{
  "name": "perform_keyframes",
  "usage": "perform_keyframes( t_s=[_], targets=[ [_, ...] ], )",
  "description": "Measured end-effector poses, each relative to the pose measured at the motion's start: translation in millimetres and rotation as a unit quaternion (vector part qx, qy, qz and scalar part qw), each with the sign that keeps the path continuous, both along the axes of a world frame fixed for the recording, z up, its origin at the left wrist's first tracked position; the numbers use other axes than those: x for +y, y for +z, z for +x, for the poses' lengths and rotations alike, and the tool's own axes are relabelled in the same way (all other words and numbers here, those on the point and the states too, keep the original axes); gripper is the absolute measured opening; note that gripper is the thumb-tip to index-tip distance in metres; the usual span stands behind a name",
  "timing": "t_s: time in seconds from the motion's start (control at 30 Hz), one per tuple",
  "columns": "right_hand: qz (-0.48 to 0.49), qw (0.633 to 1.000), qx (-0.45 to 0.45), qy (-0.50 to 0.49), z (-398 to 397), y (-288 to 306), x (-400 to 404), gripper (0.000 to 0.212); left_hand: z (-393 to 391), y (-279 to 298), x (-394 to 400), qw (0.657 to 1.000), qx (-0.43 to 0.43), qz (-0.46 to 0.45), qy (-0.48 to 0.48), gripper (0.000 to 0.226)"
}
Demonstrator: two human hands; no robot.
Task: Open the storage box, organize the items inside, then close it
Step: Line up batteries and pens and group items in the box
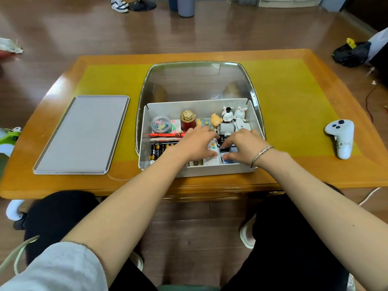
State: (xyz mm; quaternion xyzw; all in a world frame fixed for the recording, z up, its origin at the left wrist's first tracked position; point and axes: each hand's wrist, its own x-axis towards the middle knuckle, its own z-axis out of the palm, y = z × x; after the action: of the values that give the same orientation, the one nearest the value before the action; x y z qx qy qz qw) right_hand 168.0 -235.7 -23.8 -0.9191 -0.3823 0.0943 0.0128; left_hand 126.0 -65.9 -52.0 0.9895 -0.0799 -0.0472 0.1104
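A white storage box [212, 170] stands open on the table, its clear lid [199, 80] tipped back behind it. Inside lie a tub of clips [160, 123], a red bottle with a gold cap [188, 120], red pens [165, 135], batteries [159, 151] and small toy figures [231, 116]. Both hands are down in the box's right half. My left hand [197, 143] rests flat over white items, fingers spread. My right hand [244, 147], a bracelet at its wrist, has its fingertips on small dark and blue items; whether it grips one I cannot tell.
A grey tray [81, 135] lies on the table left of the box. A white game controller [341, 135] sits at the table's right. The yellow mat [294, 97] covers the wooden table [63, 185]. My knees are under the near edge.
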Motion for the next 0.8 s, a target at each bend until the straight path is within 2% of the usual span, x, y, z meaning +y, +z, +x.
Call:
perform_keyframes(
  t_s=[0.07,0.17,0.27,0.37,0.5,0.6,0.7,0.8],
  targets=[
    [-0.010,1.000,-0.003,-0.010,-3,-4,4,0.024,-9,7,10,0.996,-0.061,-0.045,0.053,0.046],
    [0.003,0.999,0.017,-0.034,-2,-8,6,0.014,-25,16,34,0.971,-0.157,-0.095,0.152,0.034],
    [-0.004,0.999,0.015,-0.051,-2,-8,8,0.012,-41,20,68,0.933,-0.228,-0.090,0.263,0.034],
    [0.020,0.998,-0.019,-0.060,-6,-13,11,0.017,-57,13,100,0.894,-0.267,-0.047,0.356,0.037],
    [0.078,0.994,-0.042,-0.070,-21,-23,21,0.035,-75,-7,128,0.877,-0.195,-0.013,0.439,0.040],
    [0.076,0.994,-0.032,-0.072,-29,-29,28,0.048,-89,-21,146,0.870,-0.120,-0.010,0.478,0.038],
    [0.049,0.996,-0.017,-0.078,-32,-34,31,0.056,-101,-33,155,0.869,-0.015,0.030,0.493,0.035],
    [0.026,0.996,0.010,-0.087,-33,-36,32,0.062,-105,-39,158,0.880,-0.017,0.056,0.471,0.036]
  ],
)
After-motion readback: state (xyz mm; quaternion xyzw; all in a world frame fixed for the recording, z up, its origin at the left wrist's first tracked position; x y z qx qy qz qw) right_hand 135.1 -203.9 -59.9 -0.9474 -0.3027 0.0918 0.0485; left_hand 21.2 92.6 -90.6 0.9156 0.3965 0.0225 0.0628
